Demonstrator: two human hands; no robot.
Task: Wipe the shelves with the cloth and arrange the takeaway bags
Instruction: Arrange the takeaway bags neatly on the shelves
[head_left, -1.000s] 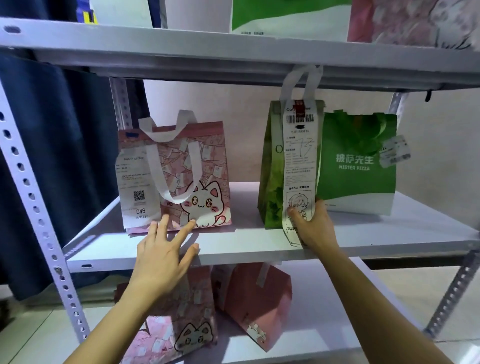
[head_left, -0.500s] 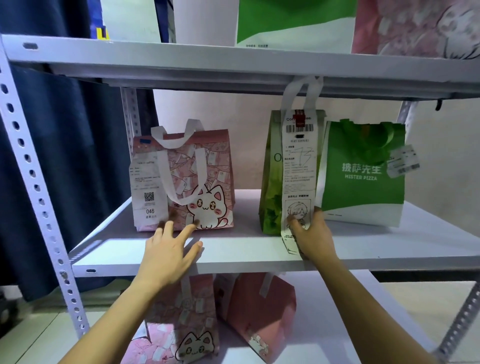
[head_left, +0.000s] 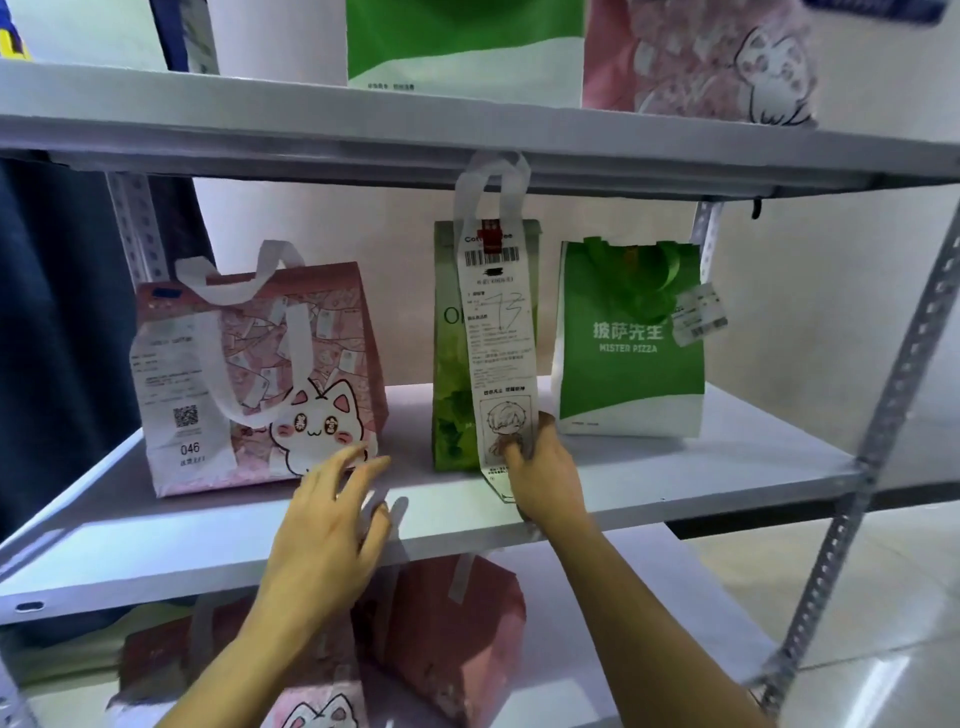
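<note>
The right hand (head_left: 545, 475) pinches the receipt (head_left: 498, 332) on the olive bag (head_left: 452, 415); pulling may tear it or tip the bag. The left hand (head_left: 327, 525) rests open on the shelf (head_left: 701, 467).

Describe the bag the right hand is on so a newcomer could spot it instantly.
On the white metal middle shelf, it is the centre bag of three: the tall narrow green bag, where the right hand holds it. Only it has a long white receipt hanging down its front.
</note>
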